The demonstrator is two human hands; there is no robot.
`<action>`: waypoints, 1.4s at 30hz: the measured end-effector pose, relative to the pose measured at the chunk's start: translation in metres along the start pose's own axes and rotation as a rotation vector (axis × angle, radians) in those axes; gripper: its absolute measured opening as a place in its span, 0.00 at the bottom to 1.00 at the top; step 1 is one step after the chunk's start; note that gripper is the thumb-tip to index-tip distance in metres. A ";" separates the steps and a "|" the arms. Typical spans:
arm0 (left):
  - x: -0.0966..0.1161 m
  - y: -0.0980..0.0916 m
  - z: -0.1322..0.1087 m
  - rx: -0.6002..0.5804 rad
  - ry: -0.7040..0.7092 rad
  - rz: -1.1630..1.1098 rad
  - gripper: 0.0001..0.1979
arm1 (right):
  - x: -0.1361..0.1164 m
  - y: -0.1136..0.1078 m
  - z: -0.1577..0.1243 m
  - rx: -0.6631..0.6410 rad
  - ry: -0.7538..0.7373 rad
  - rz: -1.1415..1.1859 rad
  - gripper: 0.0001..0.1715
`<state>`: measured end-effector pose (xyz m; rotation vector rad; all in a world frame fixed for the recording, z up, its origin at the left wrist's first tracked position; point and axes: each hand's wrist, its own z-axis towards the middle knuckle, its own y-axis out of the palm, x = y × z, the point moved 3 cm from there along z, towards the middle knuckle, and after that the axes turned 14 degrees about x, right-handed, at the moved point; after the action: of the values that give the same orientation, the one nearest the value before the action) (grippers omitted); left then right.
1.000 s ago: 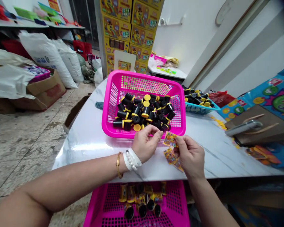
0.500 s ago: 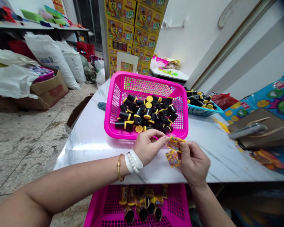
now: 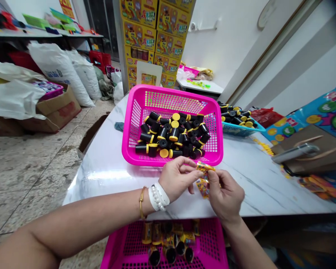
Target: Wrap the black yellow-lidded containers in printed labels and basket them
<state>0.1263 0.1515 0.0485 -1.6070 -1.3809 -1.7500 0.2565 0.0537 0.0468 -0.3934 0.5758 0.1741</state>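
Observation:
A small yellow printed sleeve label [image 3: 205,167] is held between my two hands, just in front of the pink basket. My right hand [image 3: 226,192] pinches its right side between thumb and finger. At its left edge, the thumb and fingertips of my left hand [image 3: 177,177] are closed on it. More printed labels [image 3: 203,188] lie on the table right below, partly hidden by my right hand. Behind my hands stands a pink basket [image 3: 172,162] with many black cups with yellow rims [image 3: 173,133]. A lower pink basket [image 3: 116,246] holds several label-wrapped cups [image 3: 170,254].
A blue basket [image 3: 238,130] of similar black cups stands at the back right of the marble-patterned table [image 3: 100,179]. On the right are a brown box-like stand with a metal bar [image 3: 296,154] and small yellow pieces [image 3: 263,146]. Yellow printed boxes [image 3: 141,35] are stacked behind.
My right hand has moved slightly left, closer to my left hand. The label, flat before, now looks bulged between my fingers.

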 end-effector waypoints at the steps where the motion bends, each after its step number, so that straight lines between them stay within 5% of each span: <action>1: -0.001 0.000 0.000 -0.010 0.001 0.006 0.18 | -0.002 0.001 0.000 0.000 -0.027 0.001 0.12; 5: 0.002 -0.001 0.002 -0.037 0.029 0.066 0.13 | -0.009 0.003 0.007 -0.084 -0.121 0.053 0.12; 9: 0.011 -0.005 0.008 0.010 -0.039 0.119 0.09 | -0.004 0.007 0.045 -0.170 -0.257 0.028 0.14; 11: 0.016 -0.006 0.011 0.036 -0.119 0.090 0.10 | 0.001 0.015 0.072 -0.127 -0.460 -0.157 0.09; 15: 0.025 -0.007 0.013 0.072 -0.247 -0.051 0.14 | 0.018 0.056 0.110 -0.453 -0.826 -0.635 0.10; 22: 0.040 -0.014 0.025 0.081 -0.238 -0.242 0.07 | 0.023 0.088 0.130 -0.572 -0.852 -0.590 0.09; 26: 0.043 -0.020 0.033 0.112 -0.185 -0.271 0.06 | 0.024 0.067 0.129 -0.440 -0.693 -0.467 0.10; 29: 0.041 -0.019 0.033 0.066 -0.198 -0.259 0.05 | 0.028 0.040 0.119 -0.329 -0.156 0.056 0.25; 31: 0.039 -0.017 0.030 0.032 -0.224 -0.244 0.05 | 0.029 0.026 0.106 -0.314 0.244 0.433 0.24; 33: 0.039 -0.016 0.029 0.028 -0.245 -0.234 0.05 | 0.024 0.015 0.092 -0.285 0.458 0.624 0.20; 42: 0.037 -0.015 0.028 0.028 -0.291 -0.265 0.08 | -0.008 0.025 0.056 -0.212 0.540 0.820 0.19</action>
<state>0.1187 0.1931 0.0721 -1.7852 -1.8183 -1.6739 0.2711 0.0988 0.0860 -0.3910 1.2418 0.9402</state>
